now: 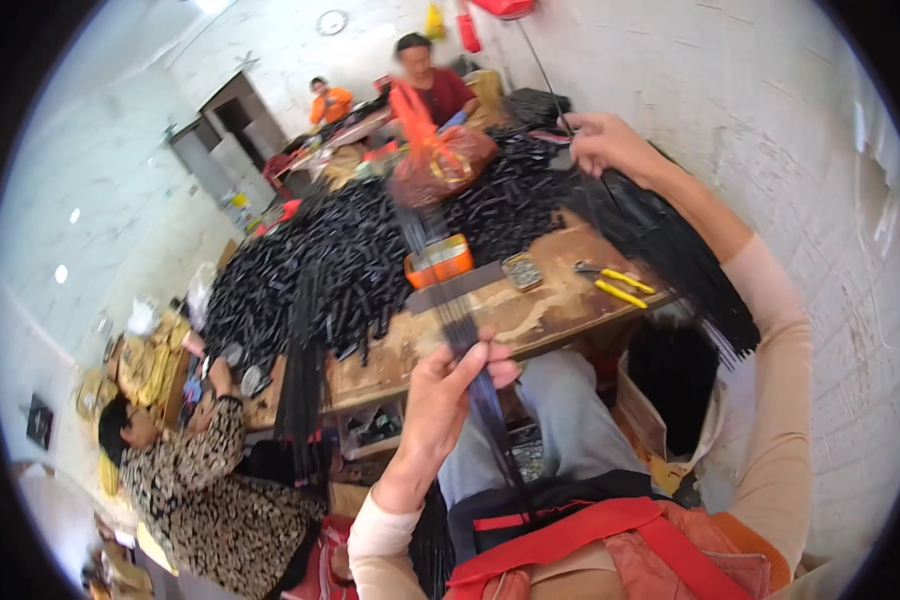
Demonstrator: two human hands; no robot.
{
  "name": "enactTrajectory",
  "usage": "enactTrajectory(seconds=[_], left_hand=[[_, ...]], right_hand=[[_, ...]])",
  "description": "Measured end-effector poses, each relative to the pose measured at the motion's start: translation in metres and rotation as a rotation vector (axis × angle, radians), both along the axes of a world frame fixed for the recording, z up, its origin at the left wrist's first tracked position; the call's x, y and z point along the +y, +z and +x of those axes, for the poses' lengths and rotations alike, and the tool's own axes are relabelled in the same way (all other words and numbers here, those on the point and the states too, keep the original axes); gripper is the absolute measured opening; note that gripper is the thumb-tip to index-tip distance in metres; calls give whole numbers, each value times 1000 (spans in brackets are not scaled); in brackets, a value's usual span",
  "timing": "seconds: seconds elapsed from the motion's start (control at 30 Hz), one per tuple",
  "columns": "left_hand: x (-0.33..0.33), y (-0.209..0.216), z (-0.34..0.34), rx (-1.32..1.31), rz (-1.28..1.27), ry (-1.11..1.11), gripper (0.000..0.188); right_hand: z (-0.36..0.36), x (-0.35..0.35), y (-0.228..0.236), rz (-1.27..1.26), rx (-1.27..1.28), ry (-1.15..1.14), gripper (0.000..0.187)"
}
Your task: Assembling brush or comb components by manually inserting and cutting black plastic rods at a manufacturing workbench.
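Observation:
My left hand (457, 380) is closed round a bundle of thin dark rods (485, 405), in front of my lap. The rods run from my waist up over the table's near edge, and their far ends are blurred. Farther right and higher, my right hand (610, 148) pinches a single long thin black rod (542, 68), which slants up toward the wall. Below that hand a thick sheaf of black rods (670, 250) lies across the table's right end, its tips hanging past the edge.
On the wooden table (380, 375) lie a heap of short black pieces (300, 270), an orange tin (440, 262), a small box of metal bits (521, 271), yellow-handled pliers (620, 285) and a red plastic bag (435, 165). A person (210, 490) works at left; two others sit beyond.

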State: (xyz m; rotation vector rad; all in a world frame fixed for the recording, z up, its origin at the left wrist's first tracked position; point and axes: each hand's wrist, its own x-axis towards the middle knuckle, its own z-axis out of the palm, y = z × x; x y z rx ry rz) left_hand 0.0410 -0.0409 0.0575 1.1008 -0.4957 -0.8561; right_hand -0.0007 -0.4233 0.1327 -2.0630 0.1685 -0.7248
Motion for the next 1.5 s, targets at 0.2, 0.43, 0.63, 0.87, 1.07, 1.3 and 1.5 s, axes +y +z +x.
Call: enactTrajectory(seconds=[0.2, 0.43, 0.63, 0.87, 1.07, 1.3, 1.5], left_hand=[[-10, -15, 26, -4, -50, 61, 29], [28, -24, 37, -124, -84, 163, 25], [40, -30, 41, -38, -139, 172, 24], [48, -28, 33, 45, -76, 19, 24], [29, -24, 58, 129, -93, -152, 37], [36, -15, 67, 138, -113, -200, 48], [28, -26, 75, 76, -35, -172, 43]], right_hand=[[4, 165, -22, 450, 327, 485, 39], [26, 214, -33, 411, 334, 653, 47], [32, 240, -36, 412, 322, 574, 30], [34, 225, -23, -233, 283, 572, 28], [96, 203, -28, 738, 237, 814, 45], [82, 212, -38, 790, 344, 941, 39], [95, 206, -47, 837, 328, 842, 40]])
